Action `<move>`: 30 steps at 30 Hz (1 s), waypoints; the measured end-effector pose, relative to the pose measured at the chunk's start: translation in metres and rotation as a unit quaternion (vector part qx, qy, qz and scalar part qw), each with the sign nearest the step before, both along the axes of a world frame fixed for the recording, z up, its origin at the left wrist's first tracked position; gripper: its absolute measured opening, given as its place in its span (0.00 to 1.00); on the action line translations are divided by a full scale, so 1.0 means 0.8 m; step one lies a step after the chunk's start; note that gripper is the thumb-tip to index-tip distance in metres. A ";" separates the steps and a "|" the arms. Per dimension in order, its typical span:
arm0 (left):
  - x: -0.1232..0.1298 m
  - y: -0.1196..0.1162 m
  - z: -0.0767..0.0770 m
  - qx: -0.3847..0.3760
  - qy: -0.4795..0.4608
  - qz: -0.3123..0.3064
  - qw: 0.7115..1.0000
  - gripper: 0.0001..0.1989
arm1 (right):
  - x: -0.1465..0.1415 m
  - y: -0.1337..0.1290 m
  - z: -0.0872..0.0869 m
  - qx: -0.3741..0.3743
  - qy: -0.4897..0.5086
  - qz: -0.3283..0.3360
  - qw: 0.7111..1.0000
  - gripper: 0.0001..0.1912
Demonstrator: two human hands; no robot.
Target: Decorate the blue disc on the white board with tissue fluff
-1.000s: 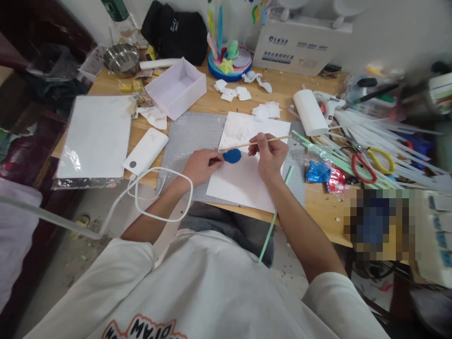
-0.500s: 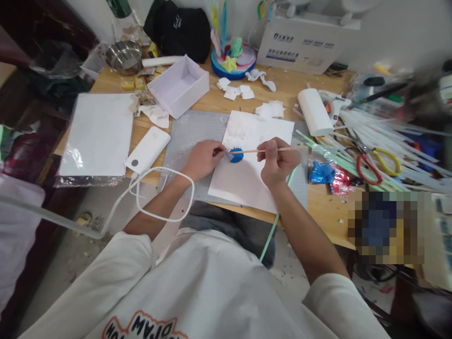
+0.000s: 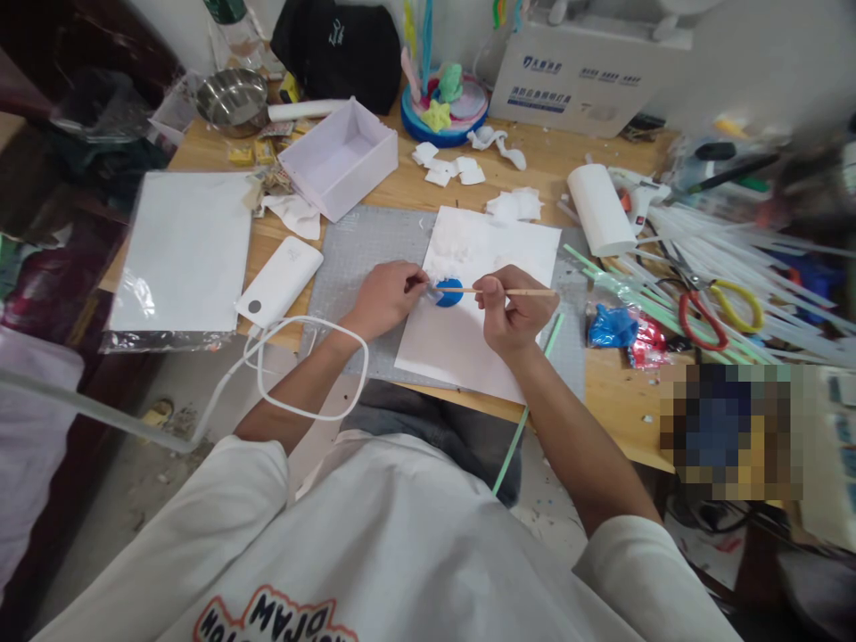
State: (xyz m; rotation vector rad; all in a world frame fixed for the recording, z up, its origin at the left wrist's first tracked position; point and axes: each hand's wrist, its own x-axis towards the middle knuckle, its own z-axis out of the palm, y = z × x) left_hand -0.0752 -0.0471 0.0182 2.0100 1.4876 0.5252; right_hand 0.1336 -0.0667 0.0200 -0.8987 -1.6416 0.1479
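My right hand (image 3: 516,308) grips a thin wooden stick (image 3: 461,290) that points left across a round blue piece (image 3: 449,292). The blue piece rests on a white sheet (image 3: 461,343), with white fluffy bits (image 3: 455,245) just above it. My left hand (image 3: 394,294) has its thumb and fingers pinched together at the sheet's left side. Between those fingertips and the blue piece is something small and whitish, too small to make out. Under the sheet lies a grey cutting mat (image 3: 367,241).
A white power bank (image 3: 281,281) with a looped white cable lies left, near a pale open box (image 3: 341,160). On the right are a white roll (image 3: 600,209), scissors (image 3: 699,316), a blue packet (image 3: 612,325) and many translucent sticks. A green strip (image 3: 512,450) hangs over the table edge.
My right hand has moved slightly left with the stick, whose tip now lies further over the blue piece. My left hand stays nearly where it was.
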 end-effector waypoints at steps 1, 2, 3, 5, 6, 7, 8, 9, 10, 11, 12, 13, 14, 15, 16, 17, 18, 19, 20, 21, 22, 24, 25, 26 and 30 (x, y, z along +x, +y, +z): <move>0.000 0.000 0.000 0.000 0.001 0.000 1.000 0.08 | 0.000 0.000 0.000 -0.002 -0.001 -0.002 1.000 0.18; -0.001 0.000 0.001 0.000 0.002 -0.001 1.000 0.08 | 0.000 0.000 0.000 -0.002 -0.001 -0.002 1.000 0.18; -0.001 0.000 0.001 -0.001 0.003 0.000 1.000 0.08 | 0.000 -0.001 0.000 -0.002 0.001 -0.001 1.000 0.18; -0.001 0.001 0.001 -0.002 0.006 -0.001 1.000 0.08 | -0.001 -0.001 0.001 -0.001 0.005 0.003 1.000 0.17; -0.001 0.001 0.001 -0.002 0.007 -0.002 1.000 0.08 | -0.001 -0.001 0.001 0.000 0.005 0.004 1.000 0.17; -0.001 0.001 0.000 -0.001 0.008 -0.003 1.000 0.08 | 0.000 -0.001 0.000 -0.001 0.002 0.002 1.000 0.17; -0.001 0.002 0.000 -0.001 0.010 -0.004 1.000 0.08 | 0.000 -0.002 0.000 -0.004 -0.004 -0.002 1.000 0.17; -0.001 0.002 0.000 -0.002 0.012 -0.004 1.000 0.08 | 0.000 -0.002 -0.001 -0.007 -0.011 -0.008 1.000 0.18; -0.001 0.003 0.000 -0.002 0.013 -0.004 1.000 0.08 | 0.000 -0.002 -0.001 -0.009 -0.018 -0.014 1.000 0.19; -0.001 0.003 0.001 -0.003 0.014 -0.004 1.000 0.08 | 0.000 -0.002 -0.002 -0.009 -0.023 -0.017 1.000 0.20; -0.001 0.004 0.001 -0.004 0.014 -0.005 1.000 0.08 | 0.000 -0.001 -0.002 -0.008 -0.027 -0.018 0.999 0.20; -0.001 0.004 0.001 -0.005 0.013 -0.005 1.000 0.08 | -0.001 -0.001 -0.001 -0.006 -0.030 -0.018 0.999 0.21; -0.001 0.003 0.001 -0.005 0.011 -0.004 1.000 0.08 | -0.002 -0.001 0.000 -0.004 -0.036 -0.018 0.999 0.21; -0.001 0.002 0.002 -0.004 0.007 -0.004 1.000 0.08 | -0.003 0.000 0.002 -0.004 -0.045 -0.018 0.999 0.21; -0.001 0.001 0.002 0.000 0.000 -0.004 1.000 0.08 | -0.005 0.001 0.005 -0.007 -0.060 -0.020 0.998 0.21; -0.001 -0.001 0.002 0.005 -0.009 -0.003 1.000 0.09 | -0.008 0.002 0.009 -0.013 -0.079 -0.021 0.997 0.22; -0.001 -0.003 0.001 0.011 -0.018 -0.001 1.000 0.09 | -0.012 0.004 0.014 -0.025 -0.100 -0.022 0.994 0.22; -0.002 -0.005 0.001 0.017 -0.026 0.004 1.000 0.09 | -0.016 0.007 0.020 -0.043 -0.121 -0.020 0.992 0.23; -0.002 -0.007 0.000 0.019 -0.031 0.009 0.999 0.10 | -0.022 0.010 0.026 -0.068 -0.142 -0.016 0.987 0.23; -0.003 -0.010 -0.001 0.019 -0.030 0.016 0.999 0.10 | -0.028 0.015 0.034 -0.099 -0.164 -0.010 0.982 0.24; -0.003 -0.012 -0.002 0.019 -0.026 0.021 0.999 0.10 | -0.036 0.019 0.042 -0.133 -0.186 -0.003 0.974 0.25; -0.004 -0.016 -0.005 0.017 -0.011 0.022 1.000 0.10 | -0.051 0.031 0.059 -0.189 -0.234 0.011 0.954 0.25; -0.005 -0.018 -0.007 0.018 -0.003 0.019 1.000 0.11 | -0.058 0.037 0.065 -0.210 -0.255 0.015 0.944 0.25; -0.004 -0.019 -0.008 0.021 0.006 0.016 1.000 0.12 | -0.065 0.043 0.071 -0.224 -0.272 0.018 0.936 0.25; 0.003 -0.019 -0.010 0.015 0.034 0.020 0.999 0.11 | -0.083 0.067 0.067 -0.242 -0.298 0.038 0.923 0.26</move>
